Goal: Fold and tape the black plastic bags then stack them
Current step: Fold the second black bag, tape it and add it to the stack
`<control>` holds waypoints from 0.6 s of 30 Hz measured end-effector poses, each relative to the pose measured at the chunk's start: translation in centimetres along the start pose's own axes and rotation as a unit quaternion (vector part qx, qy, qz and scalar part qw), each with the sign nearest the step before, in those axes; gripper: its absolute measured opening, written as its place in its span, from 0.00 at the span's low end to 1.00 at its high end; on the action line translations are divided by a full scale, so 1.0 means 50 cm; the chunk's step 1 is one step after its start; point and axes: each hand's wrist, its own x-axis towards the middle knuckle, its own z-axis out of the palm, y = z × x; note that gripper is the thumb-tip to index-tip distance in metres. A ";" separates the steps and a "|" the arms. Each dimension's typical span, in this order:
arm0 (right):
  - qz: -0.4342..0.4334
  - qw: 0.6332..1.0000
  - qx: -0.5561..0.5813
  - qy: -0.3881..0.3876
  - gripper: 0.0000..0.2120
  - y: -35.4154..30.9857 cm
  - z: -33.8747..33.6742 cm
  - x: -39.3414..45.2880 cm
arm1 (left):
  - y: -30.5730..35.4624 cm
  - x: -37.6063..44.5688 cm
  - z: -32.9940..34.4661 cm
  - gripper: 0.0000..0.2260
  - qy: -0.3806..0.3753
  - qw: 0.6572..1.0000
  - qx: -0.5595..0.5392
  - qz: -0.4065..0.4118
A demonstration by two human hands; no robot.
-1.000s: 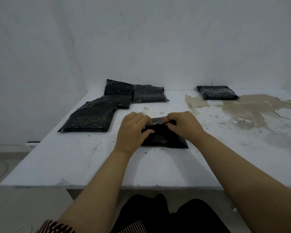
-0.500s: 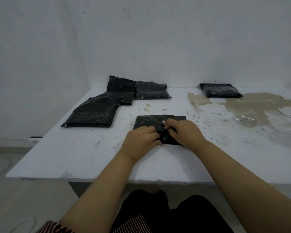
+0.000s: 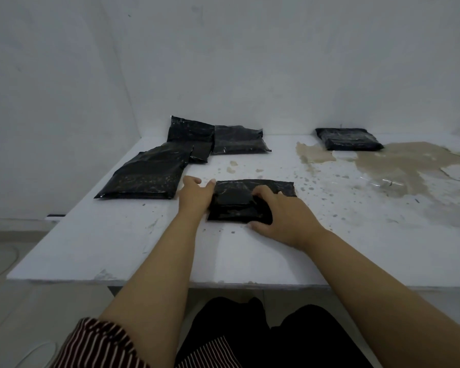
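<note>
While the person sits at the near edge of the white table (image 3: pixel 133 251), both hands are on one folded black bag (image 3: pixel 250 197) that lies near the middle of the table, a little toward the near edge. The left hand (image 3: pixel 195 196) rests with nearly straight fingers against the left side of this bag, its thumb touching the bag's upper left corner; it grips nothing. The right hand (image 3: pixel 279 216) lies on the bag's near right part, its fingers curled over the folded flap and the thumb at the near edge, so it seems to press and hold the fold. I cannot see any tape on the bag, and no tape roll shows on the table.

At the far right of the table, close to the wall, a small stack of folded bags (image 3: pixel 349 139) already lies, so I judge that a part of the work is done. At the far left corner three more bags wait: a large flat bag (image 3: pixel 146 176) near the left edge, a second bag (image 3: pixel 190 135) behind it, partly overlapped, and a third bag (image 3: pixel 238 140) just beside that one. They look not yet folded small. A brownish stain (image 3: pixel 398 166) covers the right side of the table.

So the present bag probably needs sealing and carrying to the stack, and three bags remain.
</note>
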 end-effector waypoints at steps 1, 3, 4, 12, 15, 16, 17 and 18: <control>-0.004 1.000 -0.018 -0.016 0.30 0.001 0.002 0.001 | 0.000 0.008 0.002 0.22 -0.009 1.000 -0.004 -0.001; -0.011 0.998 -0.048 -0.035 0.33 0.008 0.008 0.007 | 0.000 0.022 0.007 0.24 -0.020 1.000 -0.010 0.003; -0.018 0.998 -0.055 -0.035 0.32 0.012 0.011 0.011 | 0.000 0.026 0.009 0.24 -0.022 1.000 -0.012 0.006; -0.040 0.997 -0.053 -0.034 0.27 0.038 0.025 0.057 | -0.004 0.054 0.008 0.19 -0.082 0.987 -0.132 -0.032; -0.035 0.999 -0.011 0.000 0.25 0.042 0.040 0.060 | -0.005 0.069 -0.003 0.15 -0.154 0.977 -0.143 -0.027; -0.039 0.999 0.007 0.018 0.24 0.042 0.047 0.057 | -0.004 0.071 -0.005 0.14 -0.174 0.974 -0.146 -0.025; -0.046 0.998 0.019 0.033 0.23 0.041 0.053 0.056 | -0.004 0.073 -0.006 0.14 -0.186 0.971 -0.146 -0.026; -0.054 0.997 0.024 0.041 0.22 0.041 0.058 0.056 | -0.005 0.075 -0.005 0.15 -0.193 0.969 -0.149 -0.027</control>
